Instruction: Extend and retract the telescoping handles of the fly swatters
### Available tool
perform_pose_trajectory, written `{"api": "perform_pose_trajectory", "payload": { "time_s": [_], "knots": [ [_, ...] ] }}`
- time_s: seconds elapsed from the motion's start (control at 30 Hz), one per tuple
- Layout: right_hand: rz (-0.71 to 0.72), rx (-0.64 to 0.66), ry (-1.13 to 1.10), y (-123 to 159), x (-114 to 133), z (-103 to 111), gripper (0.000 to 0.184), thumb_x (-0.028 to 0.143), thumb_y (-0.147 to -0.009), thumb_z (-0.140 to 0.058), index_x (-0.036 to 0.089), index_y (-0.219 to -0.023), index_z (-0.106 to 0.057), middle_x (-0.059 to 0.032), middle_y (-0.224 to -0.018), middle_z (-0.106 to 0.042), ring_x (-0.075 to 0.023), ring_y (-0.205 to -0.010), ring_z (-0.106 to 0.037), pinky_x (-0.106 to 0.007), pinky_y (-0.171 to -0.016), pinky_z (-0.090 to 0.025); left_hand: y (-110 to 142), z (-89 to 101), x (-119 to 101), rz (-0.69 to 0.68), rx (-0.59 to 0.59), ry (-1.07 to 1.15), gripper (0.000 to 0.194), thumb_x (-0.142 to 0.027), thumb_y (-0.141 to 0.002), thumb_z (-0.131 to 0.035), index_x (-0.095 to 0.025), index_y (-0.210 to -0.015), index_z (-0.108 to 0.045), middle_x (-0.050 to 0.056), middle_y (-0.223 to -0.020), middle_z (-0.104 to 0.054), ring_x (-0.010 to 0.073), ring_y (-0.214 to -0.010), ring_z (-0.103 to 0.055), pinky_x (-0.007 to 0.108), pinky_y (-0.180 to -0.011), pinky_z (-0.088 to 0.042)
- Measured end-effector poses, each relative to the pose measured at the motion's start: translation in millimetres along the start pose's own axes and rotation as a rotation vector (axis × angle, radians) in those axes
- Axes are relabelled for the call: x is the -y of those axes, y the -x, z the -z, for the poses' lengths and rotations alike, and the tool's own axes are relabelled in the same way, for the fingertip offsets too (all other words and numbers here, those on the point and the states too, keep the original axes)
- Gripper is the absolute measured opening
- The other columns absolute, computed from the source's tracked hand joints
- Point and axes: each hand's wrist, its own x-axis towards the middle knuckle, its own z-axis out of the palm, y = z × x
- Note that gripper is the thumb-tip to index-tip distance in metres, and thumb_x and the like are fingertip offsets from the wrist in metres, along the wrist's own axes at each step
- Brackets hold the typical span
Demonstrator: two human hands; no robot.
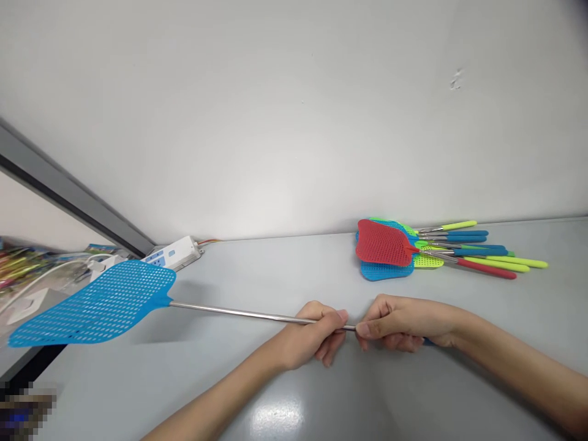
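A blue fly swatter [98,301] with a long metal telescopic rod [239,314] stretches across the grey table [285,263], its mesh head out to the left. My left hand [307,335] pinches the rod near its right end. My right hand [404,321] is closed round the swatter's handle end, of which only a blue tip shows behind the hand. The two hands almost touch.
A pile of several fly swatters [399,250] in red, blue and green lies at the back right, handles pointing right. A white power box [172,252] with wires sits by the wall at the back left. Clutter and cables lie beyond the table's left edge.
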Motion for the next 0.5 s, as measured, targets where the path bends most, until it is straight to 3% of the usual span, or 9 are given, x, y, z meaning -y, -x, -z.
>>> {"api": "perform_pose_trajectory", "payload": {
  "time_s": [0.5],
  "knots": [
    [0.036,0.045,0.010,3.6,2.6,9.6,0.037,0.048,-0.071,-0.053,0.012,-0.077,-0.060,0.0073,-0.047,-0.025,-0.0021,-0.039,-0.017,-0.018,-0.034,-0.008,3.8,7.6,-7.8,-0.004,0.000,-0.076,0.052,-0.042,-0.083,-0.029,-0.016,-0.038,-0.036,-0.002,-0.035,-0.037,0.0074,-0.038,-0.035,0.022,-0.046,-0.030]
  ]
}}
